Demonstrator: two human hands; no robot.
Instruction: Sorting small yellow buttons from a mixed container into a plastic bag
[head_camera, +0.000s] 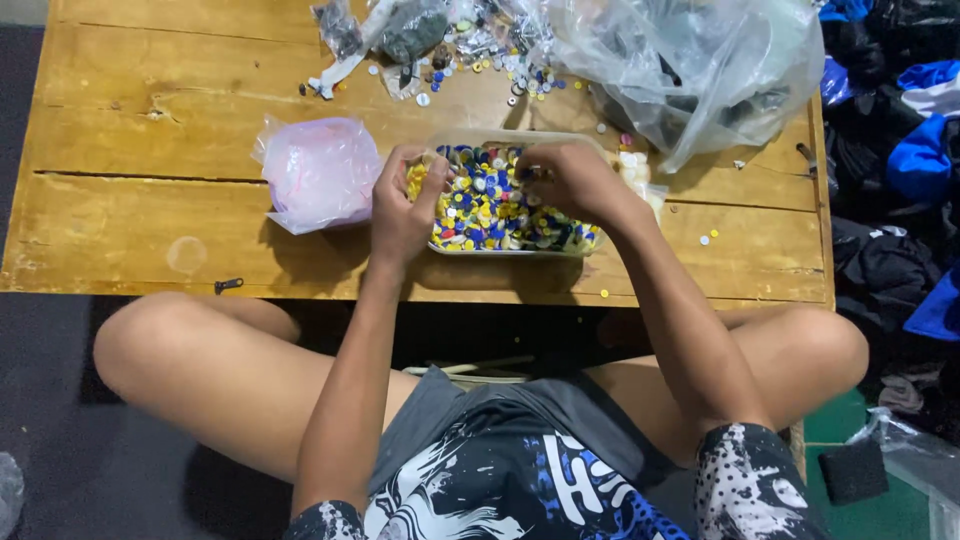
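A: On the wooden worktop (120, 230), near edge, dead centre: clear shallow tray (520, 140) full of small round pieces (490, 215), yellow, blue, white mostly. Buttons or caps, too small to tell.

B: Left hand (403, 205)?

A: Over the tray's left end, fingers curled in around a small bunch of the yellow ones. Loosely clenched, not flat.

B: Right hand (570, 180)?

A: Over the tray's upper right, fingertips pinched down into the pile. Gripping a piece or only touching, cannot tell.

B: Surroundings?

A: Pink translucent bag (320, 170) just left of the tray, touching or nearly so. Big clear bag (700, 60) at far right, dark stuff inside. Loose pieces and small torn bags (470, 50) scattered along the far edge. A few strays (708, 238) right of the tray.

B: Tips for picking well?

A: Judgement only: pinch one at a time with thumb and forefinger, no scooping. Keep both wrists low over the tray so drops land back inside. Keep the left fist closed enough to hold its bunch. Mind the right rim, close to the strays already out there. Avoid nudging the tray toward the near edge.
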